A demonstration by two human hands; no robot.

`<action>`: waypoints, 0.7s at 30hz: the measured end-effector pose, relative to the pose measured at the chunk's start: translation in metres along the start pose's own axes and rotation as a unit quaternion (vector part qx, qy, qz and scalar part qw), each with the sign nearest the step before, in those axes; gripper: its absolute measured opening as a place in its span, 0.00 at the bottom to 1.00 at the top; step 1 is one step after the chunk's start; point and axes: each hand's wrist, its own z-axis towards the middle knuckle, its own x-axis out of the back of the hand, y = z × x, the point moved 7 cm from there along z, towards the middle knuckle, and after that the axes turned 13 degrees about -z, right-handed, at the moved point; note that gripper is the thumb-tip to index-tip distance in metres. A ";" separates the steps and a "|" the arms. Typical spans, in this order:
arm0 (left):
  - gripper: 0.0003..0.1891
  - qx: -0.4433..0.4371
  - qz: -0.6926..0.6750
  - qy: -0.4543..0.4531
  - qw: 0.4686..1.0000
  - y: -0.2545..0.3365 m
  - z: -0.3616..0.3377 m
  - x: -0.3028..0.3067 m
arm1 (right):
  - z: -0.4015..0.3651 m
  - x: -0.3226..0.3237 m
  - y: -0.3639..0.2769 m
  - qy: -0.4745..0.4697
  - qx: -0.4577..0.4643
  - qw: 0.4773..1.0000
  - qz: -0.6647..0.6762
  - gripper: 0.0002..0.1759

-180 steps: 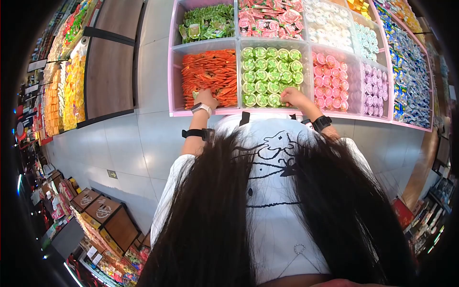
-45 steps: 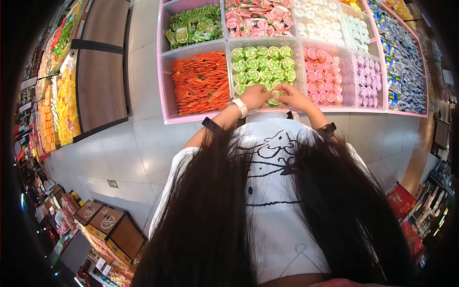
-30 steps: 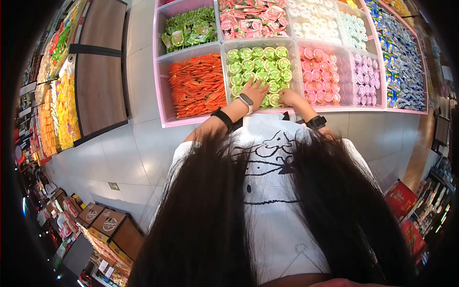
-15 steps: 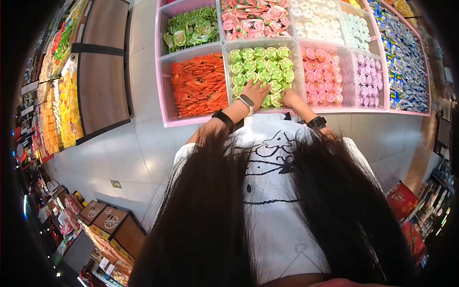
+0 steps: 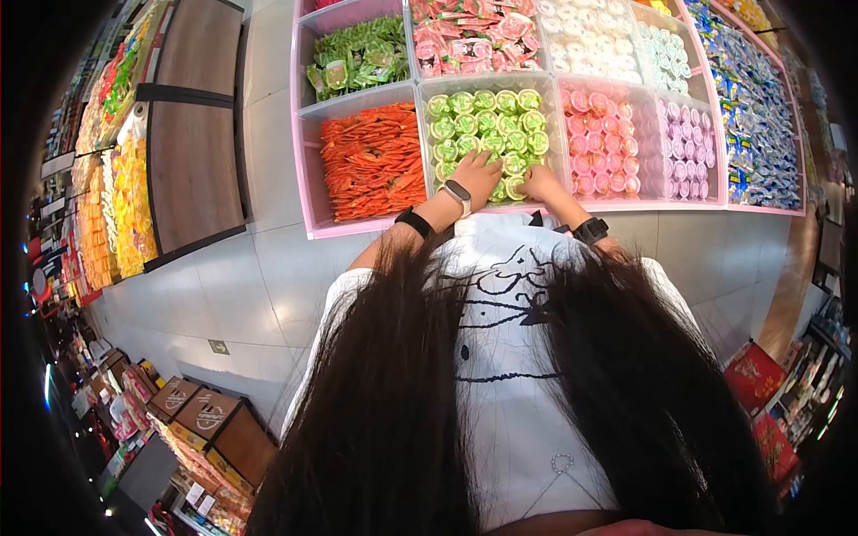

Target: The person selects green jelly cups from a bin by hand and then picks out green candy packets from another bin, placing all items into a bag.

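Note:
Small cups with green-patterned lids [image 5: 487,121] stand in rows in a clear-walled compartment [image 5: 552,107] of a pink-edged display bin. Over the front left of these cups lies my left hand [image 5: 479,179], palm down with fingers stretched and touching the lids. My right hand [image 5: 542,185] is at the front right of the same compartment. Its fingers are curled in against a green-lidded cup [image 5: 515,188] at the front; whatever lies inside them is hidden. A band is on my left wrist, and a black watch [image 5: 591,230] on my right.
Red-orange packets [image 5: 371,156] fill the compartment to the left, pink-lidded cups [image 5: 601,143] the one to the right. Purple-lidded cups [image 5: 688,147] and blue packets [image 5: 760,116] lie further right. Another wood-panelled display [image 5: 192,161] stands left across the tiled floor [image 5: 277,277].
Both hands stay over the green-lidded cups, in almost the same place. My left hand and wrist have shifted very slightly; the view has barely moved.

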 end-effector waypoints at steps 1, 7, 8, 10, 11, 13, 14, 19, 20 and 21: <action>0.21 0.001 -0.017 0.013 1.000 0.001 0.000 0.004 | 0.001 -0.001 0.000 0.010 0.001 1.000 -0.002 0.21; 0.14 -0.007 -0.068 0.080 0.994 0.002 -0.004 0.015 | 0.005 -0.006 0.003 0.017 0.002 1.000 0.016 0.24; 0.14 -0.008 -0.070 0.078 0.994 0.002 -0.003 0.015 | 0.002 -0.004 0.002 0.012 -0.001 1.000 0.020 0.25; 0.12 -0.007 -0.079 0.082 0.993 0.001 -0.003 0.014 | -0.001 0.000 0.002 0.031 0.002 0.999 0.031 0.28; 0.12 -0.006 -0.086 0.088 0.992 0.000 -0.004 0.014 | -0.002 0.001 0.001 0.040 0.003 0.999 0.036 0.29; 0.12 -0.001 -0.096 0.092 0.991 -0.001 -0.005 0.014 | 0.006 -0.004 0.006 0.042 -0.008 0.997 0.060 0.30; 0.12 0.001 -0.100 0.090 0.991 -0.002 -0.005 0.014 | 0.009 -0.007 0.008 0.042 -0.013 0.996 0.072 0.31; 0.12 0.001 -0.102 0.113 0.988 -0.004 -0.008 0.016 | 0.005 0.004 0.003 0.141 0.020 0.989 0.039 0.21; 0.11 0.003 -0.103 0.114 0.988 -0.004 -0.009 0.018 | 0.004 0.005 0.002 0.159 0.030 0.986 0.023 0.21; 0.11 0.005 -0.104 0.115 0.988 -0.003 -0.009 0.018 | 0.002 0.006 0.000 0.146 0.038 0.988 0.026 0.21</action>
